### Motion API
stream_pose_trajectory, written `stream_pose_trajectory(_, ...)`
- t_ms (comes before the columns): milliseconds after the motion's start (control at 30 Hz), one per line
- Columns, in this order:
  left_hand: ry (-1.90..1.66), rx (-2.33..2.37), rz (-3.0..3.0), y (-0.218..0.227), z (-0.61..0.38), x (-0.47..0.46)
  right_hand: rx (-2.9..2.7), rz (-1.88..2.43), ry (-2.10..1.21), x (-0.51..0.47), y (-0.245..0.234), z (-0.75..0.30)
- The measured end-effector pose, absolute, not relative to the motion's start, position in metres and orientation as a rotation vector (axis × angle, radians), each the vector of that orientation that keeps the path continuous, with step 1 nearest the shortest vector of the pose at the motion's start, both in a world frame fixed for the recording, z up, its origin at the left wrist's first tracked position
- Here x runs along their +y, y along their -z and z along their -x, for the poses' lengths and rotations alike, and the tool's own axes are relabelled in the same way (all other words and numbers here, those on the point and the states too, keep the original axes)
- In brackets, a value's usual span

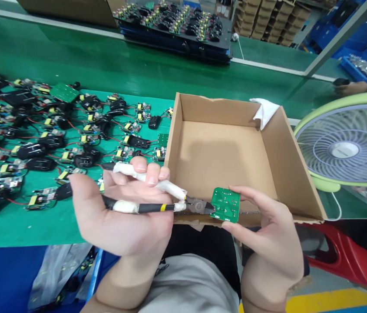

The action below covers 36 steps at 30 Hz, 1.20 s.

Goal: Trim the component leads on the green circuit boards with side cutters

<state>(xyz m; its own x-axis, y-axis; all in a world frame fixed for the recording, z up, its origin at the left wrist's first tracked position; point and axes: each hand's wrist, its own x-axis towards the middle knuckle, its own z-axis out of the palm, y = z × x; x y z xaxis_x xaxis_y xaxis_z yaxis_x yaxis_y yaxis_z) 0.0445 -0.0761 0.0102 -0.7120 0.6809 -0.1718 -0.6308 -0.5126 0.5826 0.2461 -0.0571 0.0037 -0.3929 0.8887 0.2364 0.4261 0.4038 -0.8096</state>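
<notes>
My left hand [127, 213] is palm up with its fingers curled round the handles of diagonal cutters [199, 205]. White and black tape wraps those handles, and they stand somewhat apart. The cutters' jaws meet the left edge of a small green circuit board [230, 204]. Thumb and forefinger of my right hand [268, 230] pinch the board by its right side. Its solder side faces up. Both hands are over the near edge of an open cardboard box [225, 152].
Many small circuit boards wired to black housings [49, 141] cover the green mat at left. A green fan [346, 150] stands right of the box. A black tray of boards [176, 43] sits on the ledge behind. A blue bin [10, 278] is below left, a red stool [349, 256] below right.
</notes>
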Motion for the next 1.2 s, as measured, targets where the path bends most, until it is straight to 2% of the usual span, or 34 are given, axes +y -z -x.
stream_pose_trajectory(533, -2.262, 0.797, -0.187, -0.0047, -0.0472, -0.0755, -1.977, 1.133, -0.863, -0.0593, -0.0031, -0.2458)
stream_pose_trajectory(1200, -2.141, 0.749, -0.163, -0.0044, -0.0458, -0.0779, -1.947, 1.087, -0.897, -0.0579, -0.0028, -0.2502)
